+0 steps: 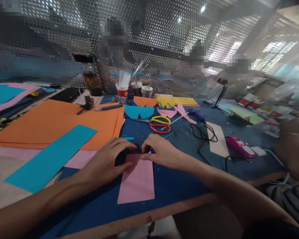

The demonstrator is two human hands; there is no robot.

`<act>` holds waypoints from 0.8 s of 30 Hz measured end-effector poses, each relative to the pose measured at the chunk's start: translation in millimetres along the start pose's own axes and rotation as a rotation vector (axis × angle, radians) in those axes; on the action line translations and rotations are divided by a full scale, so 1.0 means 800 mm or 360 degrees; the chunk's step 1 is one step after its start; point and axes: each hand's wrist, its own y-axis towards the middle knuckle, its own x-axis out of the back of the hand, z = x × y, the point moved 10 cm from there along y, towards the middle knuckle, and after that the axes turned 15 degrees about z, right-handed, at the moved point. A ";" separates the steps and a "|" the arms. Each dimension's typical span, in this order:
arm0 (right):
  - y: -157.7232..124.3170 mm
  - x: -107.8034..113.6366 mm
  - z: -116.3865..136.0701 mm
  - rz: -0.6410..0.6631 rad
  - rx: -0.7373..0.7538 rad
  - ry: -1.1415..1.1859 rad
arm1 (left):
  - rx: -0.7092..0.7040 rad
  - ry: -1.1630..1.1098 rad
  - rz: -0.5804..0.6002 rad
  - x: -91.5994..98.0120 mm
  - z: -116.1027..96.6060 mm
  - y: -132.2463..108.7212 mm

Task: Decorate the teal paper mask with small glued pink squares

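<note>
A pink paper strip [138, 186] lies on the blue tabletop in front of me, its top end under my hands. My left hand [114, 154] rests at its upper left, fingers arched and apart from the thumb, the thumb tip touching the paper. At the top right corner, my right hand [156, 149] has thumb and curled fingers close together at the paper's edge. Just beyond the hands lie scissors [160, 125] with one yellow and one red handle. Cut paper shapes, among them a blue one [139, 112] and a pink one [166, 113], sit behind them.
Orange sheets [52, 119] and a long blue strip [52, 159] lie at left. Paper cups [122, 90] and a dark-capped bottle [91, 76] stand along the perforated screen. A glue gun [197, 115] trails black cable at right. Another person's arm [292, 146] is at far right.
</note>
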 end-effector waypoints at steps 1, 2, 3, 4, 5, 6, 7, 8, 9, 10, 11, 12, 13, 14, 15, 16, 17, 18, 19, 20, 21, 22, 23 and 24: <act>-0.001 0.000 0.000 -0.0001 -0.0006 -0.0002 | -0.0010 0.0018 -0.0007 0.000 -0.001 0.000; -0.001 0.000 0.001 -0.0002 -0.0009 -0.0001 | -0.0019 0.0036 -0.0009 0.000 -0.001 -0.001; -0.002 0.001 0.002 -0.0005 -0.0011 0.0001 | -0.0026 0.0057 -0.0011 -0.001 -0.002 -0.001; -0.002 0.001 0.003 -0.0004 -0.0015 0.0003 | -0.0027 0.0081 -0.0014 -0.001 -0.002 -0.001; -0.003 0.001 0.003 0.0000 -0.0021 0.0006 | -0.0030 0.0110 -0.0018 -0.002 -0.002 -0.001; -0.004 0.000 0.004 0.0004 -0.0028 0.0008 | -0.0034 0.0140 -0.0022 -0.002 -0.003 -0.001; -0.005 0.000 0.004 0.0008 -0.0039 0.0009 | -0.0040 0.0168 -0.0027 -0.003 -0.003 -0.001; -0.006 0.000 0.004 0.0011 -0.0053 0.0007 | -0.0048 0.0192 -0.0029 -0.003 -0.003 -0.001; -0.008 -0.001 0.004 0.0006 -0.0066 -0.0002 | -0.0056 0.0210 -0.0029 -0.004 -0.003 -0.001; -0.009 0.000 0.004 -0.0002 -0.0074 -0.0017 | -0.0063 0.0220 -0.0026 -0.005 -0.003 -0.002; -0.011 0.000 0.005 -0.0015 -0.0077 -0.0040 | -0.0068 0.0225 -0.0024 -0.006 -0.002 -0.002; -0.012 0.000 0.006 -0.0026 -0.0075 -0.0067 | -0.0070 0.0228 -0.0020 -0.007 -0.002 -0.002; -0.013 0.000 0.006 -0.0033 -0.0073 -0.0089 | -0.0071 0.0232 -0.0019 -0.007 -0.001 -0.002; -0.013 0.000 0.007 -0.0032 -0.0069 -0.0103 | -0.0074 0.0237 -0.0017 -0.008 -0.001 -0.002; -0.013 -0.001 0.006 -0.0025 -0.0067 -0.0106 | -0.0078 0.0243 -0.0013 -0.009 0.000 -0.002; -0.012 -0.001 0.005 -0.0019 -0.0070 -0.0098 | -0.0082 0.0251 -0.0014 -0.010 0.001 -0.002; -0.011 -0.001 0.003 -0.0018 -0.0076 -0.0086 | -0.0087 0.0259 -0.0015 -0.010 0.001 -0.002; -0.011 -0.002 0.002 -0.0016 -0.0079 -0.0073 | -0.0093 0.0266 -0.0021 -0.011 0.002 -0.003; -0.010 -0.002 0.001 -0.0016 -0.0078 -0.0062 | -0.0100 0.0271 -0.0029 -0.011 0.002 -0.003; -0.010 -0.002 0.000 -0.0017 -0.0075 -0.0055 | -0.0109 0.0273 -0.0036 -0.011 0.003 -0.003; -0.009 -0.002 -0.001 -0.0020 -0.0070 -0.0050 | -0.0119 0.0274 -0.0043 -0.011 0.003 -0.003; -0.009 -0.002 -0.001 -0.0024 -0.0065 -0.0048 | -0.0129 0.0276 -0.0045 -0.011 0.002 -0.003; -0.009 -0.003 0.000 -0.0028 -0.0061 -0.0048 | -0.0135 0.0276 -0.0045 -0.011 0.002 -0.003; -0.009 -0.003 0.000 -0.0031 -0.0061 -0.0047 | -0.0137 0.0274 -0.0047 -0.011 0.002 -0.003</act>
